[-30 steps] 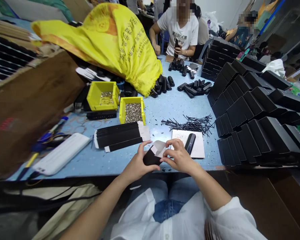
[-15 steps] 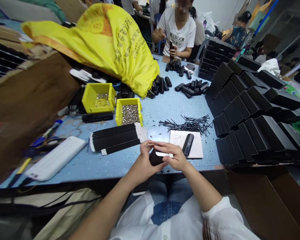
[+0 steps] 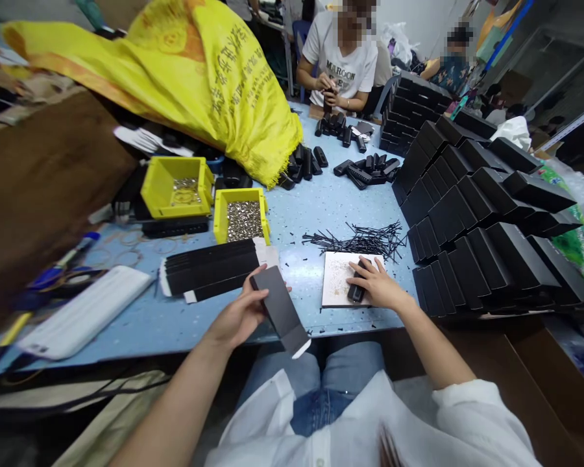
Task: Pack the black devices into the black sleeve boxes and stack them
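Left hand gripped the black carton sleeve by one end over the bench edge, right hand closed on the black device on the white card; sleeve could sag and slip off that one-ended grip.

Speckled blue table, two yellow bins, flat black sleeves, black pins, stacked black boxes
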The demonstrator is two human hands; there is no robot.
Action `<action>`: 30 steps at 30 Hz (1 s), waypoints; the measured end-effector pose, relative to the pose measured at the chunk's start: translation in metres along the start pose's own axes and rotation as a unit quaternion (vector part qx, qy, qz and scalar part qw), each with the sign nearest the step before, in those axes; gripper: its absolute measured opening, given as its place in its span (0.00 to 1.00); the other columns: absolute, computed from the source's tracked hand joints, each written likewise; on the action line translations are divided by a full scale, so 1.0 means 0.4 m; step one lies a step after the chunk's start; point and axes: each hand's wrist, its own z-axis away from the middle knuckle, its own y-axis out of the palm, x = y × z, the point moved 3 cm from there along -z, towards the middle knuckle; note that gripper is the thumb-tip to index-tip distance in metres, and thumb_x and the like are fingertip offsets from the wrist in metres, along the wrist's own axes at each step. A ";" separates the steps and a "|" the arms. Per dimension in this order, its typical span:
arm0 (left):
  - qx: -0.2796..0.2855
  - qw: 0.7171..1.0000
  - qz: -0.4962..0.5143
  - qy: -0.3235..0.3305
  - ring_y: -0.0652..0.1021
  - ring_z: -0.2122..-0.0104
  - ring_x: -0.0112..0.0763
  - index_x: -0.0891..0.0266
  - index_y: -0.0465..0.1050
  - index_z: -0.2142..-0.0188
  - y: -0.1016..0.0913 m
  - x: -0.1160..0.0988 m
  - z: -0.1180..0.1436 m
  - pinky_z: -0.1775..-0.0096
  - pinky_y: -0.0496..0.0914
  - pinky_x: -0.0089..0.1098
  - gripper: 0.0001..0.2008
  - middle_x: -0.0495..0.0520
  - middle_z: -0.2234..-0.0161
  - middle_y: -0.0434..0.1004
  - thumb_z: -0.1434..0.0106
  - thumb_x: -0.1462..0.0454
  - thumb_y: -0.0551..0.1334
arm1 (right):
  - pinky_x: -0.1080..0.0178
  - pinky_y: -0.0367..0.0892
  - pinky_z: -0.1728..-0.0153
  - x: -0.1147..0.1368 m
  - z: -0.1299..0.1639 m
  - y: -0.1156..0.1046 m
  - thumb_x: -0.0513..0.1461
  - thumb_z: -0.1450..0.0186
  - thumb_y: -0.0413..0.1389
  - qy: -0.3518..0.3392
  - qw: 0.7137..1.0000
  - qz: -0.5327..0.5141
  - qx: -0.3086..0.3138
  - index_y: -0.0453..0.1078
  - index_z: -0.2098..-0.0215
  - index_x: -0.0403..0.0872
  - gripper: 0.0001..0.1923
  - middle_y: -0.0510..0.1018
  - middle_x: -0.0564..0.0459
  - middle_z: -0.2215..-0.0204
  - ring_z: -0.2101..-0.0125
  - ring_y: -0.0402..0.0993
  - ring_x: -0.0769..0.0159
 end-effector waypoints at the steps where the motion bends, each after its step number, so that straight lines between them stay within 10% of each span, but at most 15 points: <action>1: -0.021 0.997 0.067 -0.001 0.80 0.63 0.35 0.54 0.63 0.44 -0.013 -0.001 -0.008 0.61 0.76 0.33 0.29 0.53 0.59 0.78 0.45 0.64 0.67 | 0.38 0.49 0.39 -0.007 0.006 -0.007 0.27 0.48 0.59 0.003 1.000 -0.026 -0.014 0.74 0.55 0.49 0.23 0.73 0.44 0.46 0.40 0.62 0.50; 3: -0.091 0.982 0.167 0.006 0.80 0.65 0.31 0.59 0.70 0.52 -0.015 0.006 -0.019 0.63 0.76 0.31 0.16 0.53 0.61 0.78 0.40 0.63 0.64 | 0.46 0.64 0.46 0.014 0.002 -0.011 0.33 0.46 0.62 0.025 0.980 -0.157 -0.120 0.70 0.55 0.49 0.19 0.78 0.47 0.56 0.52 0.74 0.58; 8: -0.153 0.954 0.258 0.000 0.79 0.63 0.34 0.63 0.69 0.54 0.092 0.061 -0.008 0.61 0.77 0.37 0.11 0.58 0.60 0.77 0.34 0.60 0.58 | 0.52 0.71 0.52 0.166 -0.071 0.055 0.44 0.47 0.68 0.032 0.800 -0.445 -0.401 0.60 0.57 0.50 0.26 0.74 0.49 0.55 0.55 0.76 0.60; 14: -0.105 0.982 -0.093 0.126 0.74 0.49 0.49 0.61 0.64 0.47 0.057 0.050 0.036 0.51 0.72 0.47 0.34 0.65 0.47 0.69 0.51 0.55 0.71 | 0.55 0.70 0.51 0.220 -0.162 0.147 0.47 0.53 0.71 0.018 0.854 -0.373 -0.362 0.58 0.46 0.53 0.41 0.73 0.47 0.51 0.52 0.74 0.59; 20: -0.168 0.829 -0.457 0.273 0.79 0.57 0.48 0.59 0.56 0.43 -0.014 0.016 0.035 0.56 0.73 0.44 0.41 0.60 0.53 0.74 0.53 0.52 0.70 | 0.54 0.64 0.45 0.092 -0.383 0.174 0.40 0.32 0.52 0.020 0.978 -0.172 -0.112 0.72 0.52 0.49 0.12 0.75 0.47 0.53 0.49 0.70 0.60; 25: -0.128 0.781 -0.528 0.308 0.78 0.53 0.48 0.62 0.54 0.41 0.006 0.028 0.005 0.55 0.73 0.41 0.39 0.64 0.50 0.74 0.47 0.51 0.65 | 0.51 0.63 0.45 -0.028 -0.475 0.153 0.33 0.40 0.60 0.073 0.986 -0.088 -0.119 0.75 0.68 0.44 0.02 0.75 0.44 0.57 0.50 0.69 0.56; 30: -0.100 0.745 -0.566 0.339 0.73 0.45 0.47 0.58 0.48 0.34 0.023 0.033 -0.007 0.49 0.70 0.39 0.42 0.62 0.41 0.68 0.43 0.52 0.64 | 0.59 0.72 0.58 0.027 -0.342 0.125 0.42 0.31 0.49 0.090 0.930 -0.231 -0.271 0.67 0.49 0.48 0.14 0.75 0.49 0.60 0.62 0.76 0.66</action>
